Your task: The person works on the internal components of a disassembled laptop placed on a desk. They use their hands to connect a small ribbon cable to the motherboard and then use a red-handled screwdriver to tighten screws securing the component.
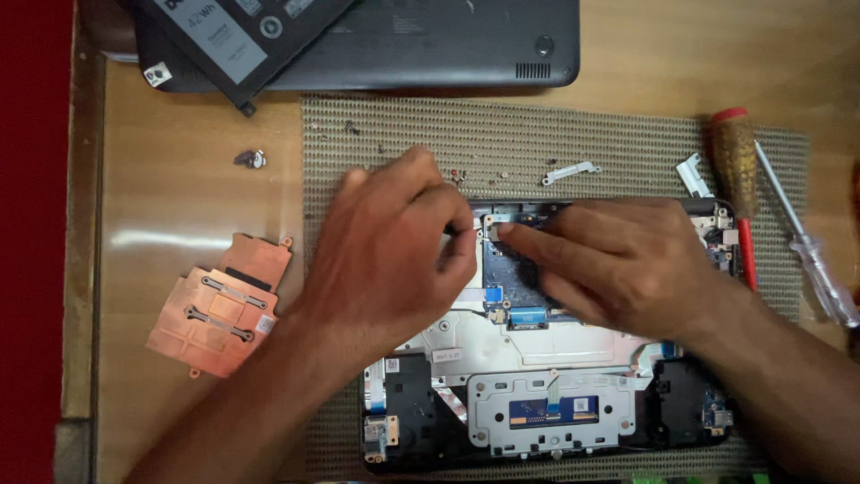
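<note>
Both hands meet at frame centre over the board (pixel 520 278), whose long axis runs left-right. The right hand (pixel 618 264) lies flat, forefinger pressing the board's upper-left corner. The left hand (pixel 394 246) is curled beside it; whether it holds anything I cannot tell.

Warm, even light; glare streak on the wooden table (pixel 161 240); left hand (pixel 394 242) slightly blurred.

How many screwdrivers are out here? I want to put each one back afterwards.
2, both at the right edge of the mat: a red-shafted screwdriver with a speckled grip beside the opened laptop, and a clear-handled screwdriver further right. Others may lie outside the view.
</note>
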